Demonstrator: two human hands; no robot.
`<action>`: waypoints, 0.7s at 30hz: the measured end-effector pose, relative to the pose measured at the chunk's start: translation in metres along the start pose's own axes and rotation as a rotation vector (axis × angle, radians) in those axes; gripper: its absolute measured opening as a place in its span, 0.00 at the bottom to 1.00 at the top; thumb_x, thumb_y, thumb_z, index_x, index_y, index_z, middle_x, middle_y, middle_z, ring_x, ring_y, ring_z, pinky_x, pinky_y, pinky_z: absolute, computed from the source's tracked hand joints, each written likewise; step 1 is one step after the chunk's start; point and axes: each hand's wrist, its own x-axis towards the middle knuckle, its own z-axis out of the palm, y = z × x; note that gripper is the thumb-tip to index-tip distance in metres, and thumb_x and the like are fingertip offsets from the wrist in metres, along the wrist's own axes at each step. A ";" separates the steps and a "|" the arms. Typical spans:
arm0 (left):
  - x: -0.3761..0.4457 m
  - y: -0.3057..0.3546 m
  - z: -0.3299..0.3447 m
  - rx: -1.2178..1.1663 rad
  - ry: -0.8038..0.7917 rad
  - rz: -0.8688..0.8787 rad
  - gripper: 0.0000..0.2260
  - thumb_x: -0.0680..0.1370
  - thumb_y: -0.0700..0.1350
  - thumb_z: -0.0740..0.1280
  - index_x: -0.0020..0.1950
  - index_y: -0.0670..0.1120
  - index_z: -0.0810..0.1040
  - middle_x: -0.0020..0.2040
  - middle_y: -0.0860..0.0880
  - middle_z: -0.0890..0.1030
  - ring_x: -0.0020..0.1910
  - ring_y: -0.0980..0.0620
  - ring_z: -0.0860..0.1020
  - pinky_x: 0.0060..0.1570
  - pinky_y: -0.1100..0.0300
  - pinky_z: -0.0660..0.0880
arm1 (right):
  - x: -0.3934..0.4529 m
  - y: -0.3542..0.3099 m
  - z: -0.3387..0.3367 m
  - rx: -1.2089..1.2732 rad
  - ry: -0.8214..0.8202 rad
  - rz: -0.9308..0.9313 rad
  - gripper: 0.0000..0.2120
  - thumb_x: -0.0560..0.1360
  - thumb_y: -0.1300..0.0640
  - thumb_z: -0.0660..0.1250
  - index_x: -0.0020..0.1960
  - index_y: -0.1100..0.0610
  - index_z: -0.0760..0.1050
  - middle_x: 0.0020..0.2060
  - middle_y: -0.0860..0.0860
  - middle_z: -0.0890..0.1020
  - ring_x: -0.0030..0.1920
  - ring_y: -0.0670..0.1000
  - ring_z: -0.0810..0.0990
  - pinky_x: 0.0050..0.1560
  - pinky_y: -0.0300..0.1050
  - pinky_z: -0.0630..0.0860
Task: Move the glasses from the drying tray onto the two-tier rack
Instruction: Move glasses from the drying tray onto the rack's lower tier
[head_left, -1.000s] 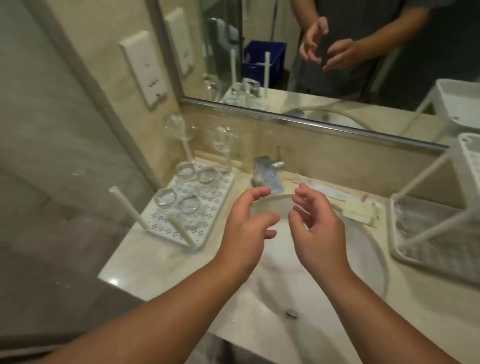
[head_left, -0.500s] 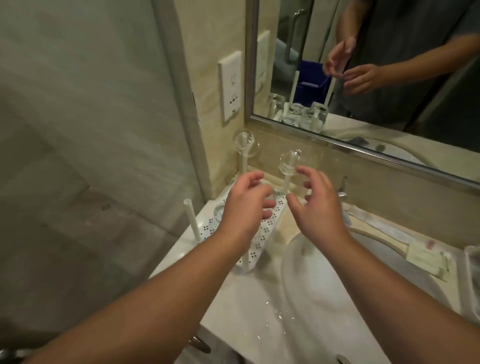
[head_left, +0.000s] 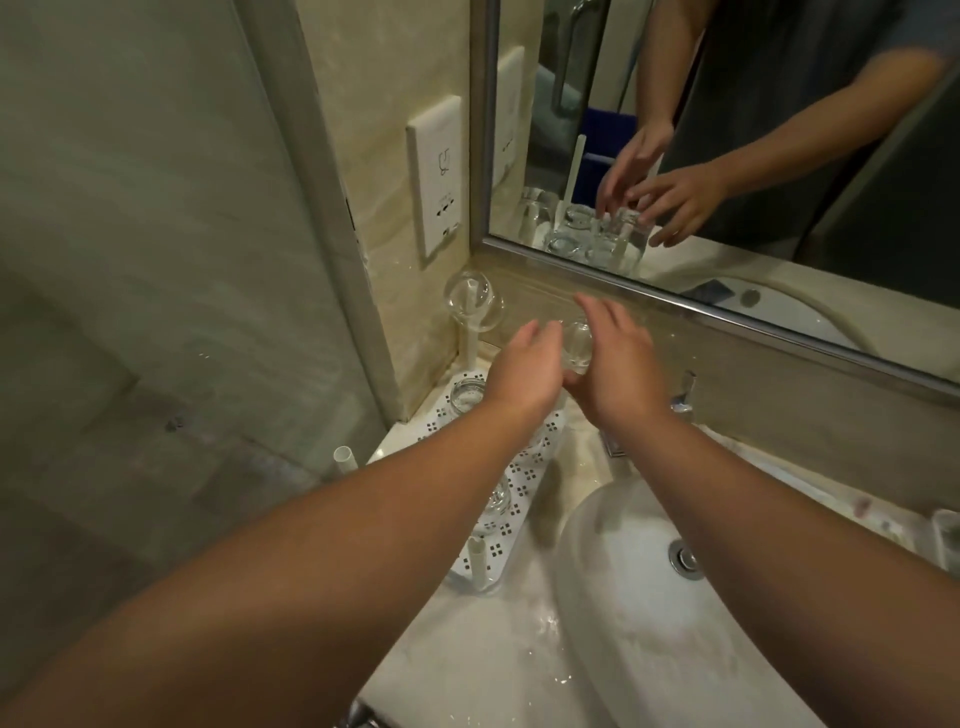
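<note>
Both hands are held over the far end of the tray (head_left: 511, 480), which lies on the bench (head_left: 467, 649) left of the sink (head_left: 649, 597). The left hand (head_left: 524, 371) and the right hand (head_left: 618, 371) are seen open, fingers spread and loosely curved, on either side of an upturned glass (head_left: 576, 345) set on a peg. The glass is flanked closely by both, but whether it is touched cannot be told; nothing is gripped. A second upturned glass (head_left: 474, 306) is seen on the corner peg (head_left: 470, 348), just left of the hands, near the wall socket (head_left: 435, 176). Two more glasses are seen on the tray floor, one (head_left: 466, 396) beside the left wrist and one (head_left: 496, 506) partly hidden under the left forearm. The hands and glasses are reflected in the mirror (head_left: 727, 156)
</note>
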 end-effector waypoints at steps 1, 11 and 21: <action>0.004 0.000 0.000 -0.010 0.004 -0.014 0.23 0.79 0.57 0.55 0.74 0.54 0.68 0.68 0.49 0.75 0.63 0.45 0.74 0.65 0.41 0.71 | 0.003 0.000 0.000 -0.015 0.000 -0.014 0.43 0.65 0.51 0.80 0.74 0.47 0.62 0.69 0.51 0.71 0.65 0.59 0.71 0.61 0.54 0.72; 0.020 -0.004 0.007 -0.174 -0.041 -0.192 0.15 0.80 0.57 0.55 0.44 0.51 0.75 0.42 0.52 0.76 0.46 0.46 0.78 0.53 0.46 0.77 | 0.018 -0.002 0.013 -0.055 -0.027 0.021 0.32 0.67 0.58 0.78 0.68 0.50 0.70 0.61 0.54 0.74 0.61 0.58 0.68 0.55 0.48 0.70; 0.008 -0.002 0.011 -0.367 -0.043 -0.292 0.08 0.78 0.47 0.60 0.43 0.49 0.77 0.31 0.50 0.77 0.38 0.46 0.76 0.44 0.51 0.75 | 0.005 -0.007 0.000 -0.030 0.044 0.021 0.28 0.68 0.63 0.75 0.66 0.52 0.72 0.57 0.54 0.74 0.58 0.57 0.69 0.49 0.46 0.70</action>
